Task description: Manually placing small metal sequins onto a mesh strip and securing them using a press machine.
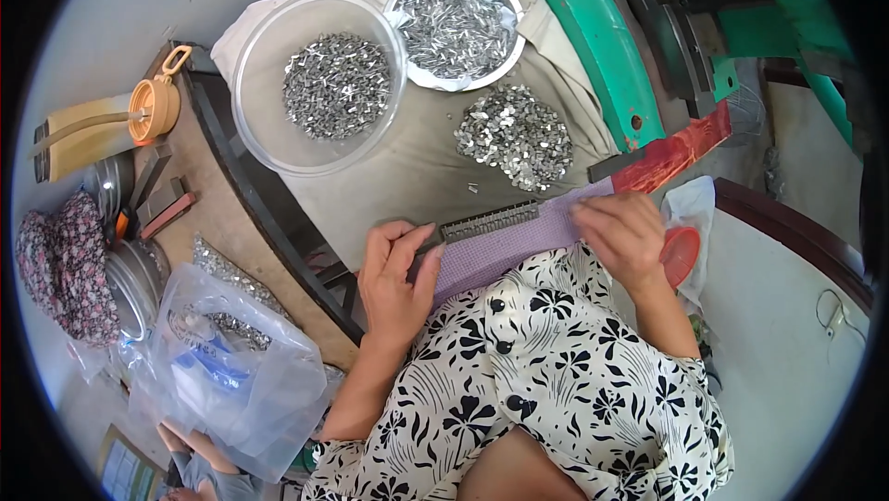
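Observation:
A dark metal bar with a row of slots [491, 221] lies across a purple woven cloth [491, 265] in front of my body. My left hand [396, 283] is closed on the bar's left end, thumb and fingers at its tip. Beyond the bar's right end, my right hand [625, 237] hovers over the cloth with its fingers curled together; whether anything small is between them cannot be made out. A loose pile of small flat shiny metal pieces [519, 138] sits just past the bar.
Behind stand a clear plastic tub [250, 121] of small metal pieces and a white bowl [454, 84] of thin metal slivers. A green machine frame [593, 38] rises at right. Left are a wooden bench [208, 195], a plastic bag [250, 408] and another person [218, 478].

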`<state>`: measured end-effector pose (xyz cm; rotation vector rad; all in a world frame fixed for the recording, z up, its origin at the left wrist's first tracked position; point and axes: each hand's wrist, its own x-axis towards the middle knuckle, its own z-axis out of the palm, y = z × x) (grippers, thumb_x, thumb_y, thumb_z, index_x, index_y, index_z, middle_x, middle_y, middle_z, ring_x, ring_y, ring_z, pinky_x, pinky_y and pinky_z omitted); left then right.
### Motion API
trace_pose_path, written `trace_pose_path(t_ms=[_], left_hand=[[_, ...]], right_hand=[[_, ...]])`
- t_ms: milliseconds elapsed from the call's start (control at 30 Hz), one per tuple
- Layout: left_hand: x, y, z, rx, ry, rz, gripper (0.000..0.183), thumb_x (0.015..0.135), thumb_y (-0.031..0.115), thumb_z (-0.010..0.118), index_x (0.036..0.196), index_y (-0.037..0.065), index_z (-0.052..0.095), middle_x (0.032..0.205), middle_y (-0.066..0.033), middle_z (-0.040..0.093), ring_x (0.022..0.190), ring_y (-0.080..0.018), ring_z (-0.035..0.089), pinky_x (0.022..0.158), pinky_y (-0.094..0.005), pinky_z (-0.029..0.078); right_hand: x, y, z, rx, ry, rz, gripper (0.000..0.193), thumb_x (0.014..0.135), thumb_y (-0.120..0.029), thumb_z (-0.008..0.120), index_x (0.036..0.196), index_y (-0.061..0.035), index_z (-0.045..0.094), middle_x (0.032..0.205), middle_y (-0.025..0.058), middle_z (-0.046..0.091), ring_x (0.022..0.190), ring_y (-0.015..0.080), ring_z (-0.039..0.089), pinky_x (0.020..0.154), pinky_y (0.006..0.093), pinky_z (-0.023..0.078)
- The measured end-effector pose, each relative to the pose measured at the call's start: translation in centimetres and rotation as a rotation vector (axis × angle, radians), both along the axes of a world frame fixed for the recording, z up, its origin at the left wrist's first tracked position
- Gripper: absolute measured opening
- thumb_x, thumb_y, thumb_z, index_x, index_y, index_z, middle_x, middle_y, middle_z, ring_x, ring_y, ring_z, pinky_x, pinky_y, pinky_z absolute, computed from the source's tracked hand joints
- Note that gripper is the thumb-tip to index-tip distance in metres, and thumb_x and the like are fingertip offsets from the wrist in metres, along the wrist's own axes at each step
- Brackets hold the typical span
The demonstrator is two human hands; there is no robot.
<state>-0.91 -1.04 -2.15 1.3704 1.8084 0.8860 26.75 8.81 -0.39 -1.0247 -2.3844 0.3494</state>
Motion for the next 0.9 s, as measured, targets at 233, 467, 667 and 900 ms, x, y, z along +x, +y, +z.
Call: trace_pose_path(t_ms=[233, 467, 667, 900], left_hand=[[0.6, 0.5, -0.5, 0.069, 0.073, 0.021, 0.031, 0.072, 0.006, 0.082, 0.101, 0.003, 0.073, 0.096, -0.0098, 0.062, 0.086, -0.0256, 0.061, 0.075, -0.0341, 0.049], [0.7, 0.5, -0.7, 0.056, 0.045, 0.053, 0.029, 0.07, 0.005, 0.083, 0.098, 0.003, 0.074, 0.094, -0.0092, 0.062, 0.086, -0.025, 0.061, 0.074, -0.034, 0.049], [0.7, 0.3, -1.0, 0.089, 0.056, 0.057, 0.03, 0.07, 0.006, 0.083, 0.098, 0.004, 0.074, 0.094, -0.009, 0.062, 0.085, -0.0251, 0.061, 0.074, -0.0342, 0.049], [0.7, 0.3, -1.3, 0.103, 0.069, 0.042, 0.03, 0.069, 0.007, 0.083, 0.098, 0.004, 0.074, 0.094, -0.0088, 0.062, 0.084, -0.0256, 0.061, 0.073, -0.0348, 0.048]], right_hand=[[3.2, 0.7, -0.7, -0.079, 0.119, -0.408, 0.018, 0.074, 0.006, 0.075, 0.091, -0.0013, 0.073, 0.088, 0.0105, 0.071, 0.079, 0.0241, 0.067, 0.07, 0.0328, 0.052], [1.0, -0.3, 0.5, -0.046, 0.022, -0.091, 0.022, 0.067, -0.003, 0.08, 0.088, -0.0076, 0.075, 0.086, 0.0061, 0.069, 0.076, 0.0223, 0.065, 0.066, 0.0328, 0.05], [-2.1, 0.8, 0.0, -0.056, -0.043, 0.136, 0.026, 0.066, -0.011, 0.081, 0.091, -0.0085, 0.074, 0.087, 0.0028, 0.067, 0.071, 0.0191, 0.062, 0.06, 0.0321, 0.046], [-2.9, 2.1, 0.3, -0.068, -0.168, 0.271, 0.022, 0.071, -0.011, 0.08, 0.09, -0.0084, 0.07, 0.09, 0.0016, 0.066, 0.074, 0.0183, 0.06, 0.062, 0.0329, 0.045]])
